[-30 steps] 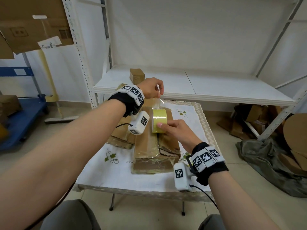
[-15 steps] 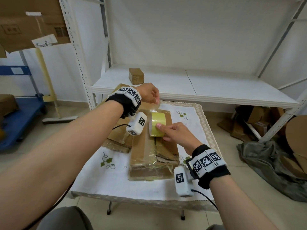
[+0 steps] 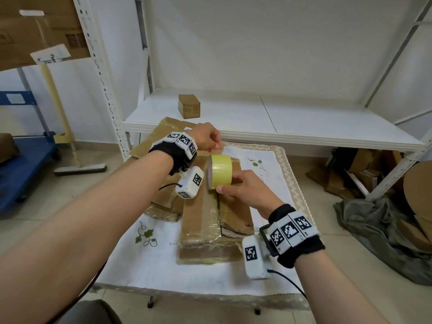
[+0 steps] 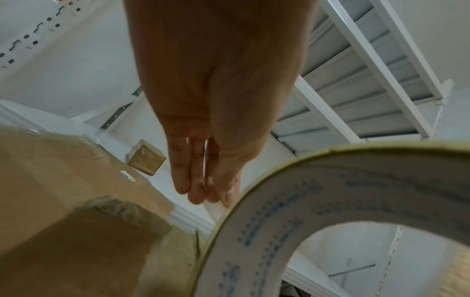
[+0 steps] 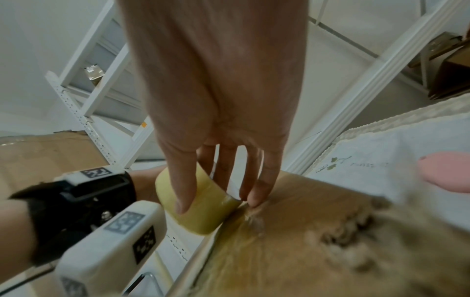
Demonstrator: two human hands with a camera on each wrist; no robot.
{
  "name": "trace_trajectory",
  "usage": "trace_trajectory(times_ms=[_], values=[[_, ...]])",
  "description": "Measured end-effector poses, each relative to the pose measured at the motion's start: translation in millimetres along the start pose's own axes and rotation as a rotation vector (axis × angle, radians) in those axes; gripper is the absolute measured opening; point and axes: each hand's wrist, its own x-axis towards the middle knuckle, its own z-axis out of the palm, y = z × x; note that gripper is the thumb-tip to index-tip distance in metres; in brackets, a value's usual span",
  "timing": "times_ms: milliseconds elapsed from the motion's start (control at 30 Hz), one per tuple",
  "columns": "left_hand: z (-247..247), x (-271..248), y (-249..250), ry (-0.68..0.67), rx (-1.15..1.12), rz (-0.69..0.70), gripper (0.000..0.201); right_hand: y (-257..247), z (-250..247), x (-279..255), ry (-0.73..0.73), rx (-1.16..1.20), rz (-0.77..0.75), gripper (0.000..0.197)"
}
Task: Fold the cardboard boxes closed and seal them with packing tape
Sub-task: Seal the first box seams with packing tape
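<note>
White shelving is framing the counter (image 3: 275,160); left hand (image 3: 207,139), lowering, is pinching the tape end (image 4: 216,209) toward the box (image 3: 201,220), right hand (image 3: 247,190) gripping the roll (image 3: 221,170)

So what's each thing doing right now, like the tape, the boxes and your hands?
Tape roll: held above the box.
Right hand: grips the roll.
Left hand: pinches the tape end.
Box: flat on the table, already taped.
Small box: closed, on the shelf.
</note>
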Motion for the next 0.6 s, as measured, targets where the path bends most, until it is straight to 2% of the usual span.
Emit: trace_trajectory(times_ms=[133,267,333,533,600], values=[[5.7,10.4,-11.7,-0.023,0.028,0.000,0.002,-0.5,-2.3,6.8,0.000,0.055,-0.018,0.015],[11.2,18.6,-17.6,-0.027,0.078,0.024,0.022,-0.5,-2.3,11.8,0.016,0.083,-0.024,0.019],[13.3,22.6,-17.9,-0.029,0.085,0.034,0.025,-0.1,-1.9,13.9,0.030,0.077,-0.019,0.021],[19.6,28.3,-19.1,-0.068,0.105,0.031,0.016,2.8,-2.7,18.5,0.009,0.102,-0.006,0.011],[21.3,29.1,-20.3,-0.076,0.135,0.030,0.019,4.0,-2.7,19.2,0.006,0.115,0.001,0.008]])
